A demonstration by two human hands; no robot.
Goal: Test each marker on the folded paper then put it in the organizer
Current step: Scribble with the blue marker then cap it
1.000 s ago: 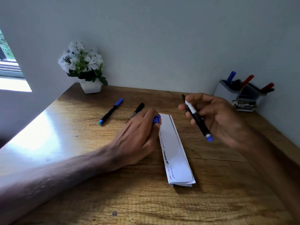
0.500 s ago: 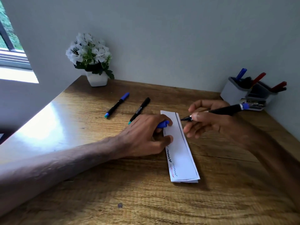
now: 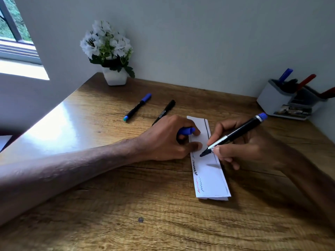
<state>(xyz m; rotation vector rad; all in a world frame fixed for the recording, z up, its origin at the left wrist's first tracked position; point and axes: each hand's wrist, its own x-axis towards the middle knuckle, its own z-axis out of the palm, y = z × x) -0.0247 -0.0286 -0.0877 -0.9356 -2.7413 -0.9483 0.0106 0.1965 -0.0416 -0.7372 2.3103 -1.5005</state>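
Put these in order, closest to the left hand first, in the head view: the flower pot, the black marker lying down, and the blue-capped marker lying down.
1. Black marker, right behind the left hand.
2. Blue-capped marker, farther back and left.
3. Flower pot, farthest back, on the left.

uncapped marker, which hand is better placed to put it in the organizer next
Right, probably. The right hand grips the marker and the organizer stands on that side; the left hand holds the cap and rests on the folded paper.
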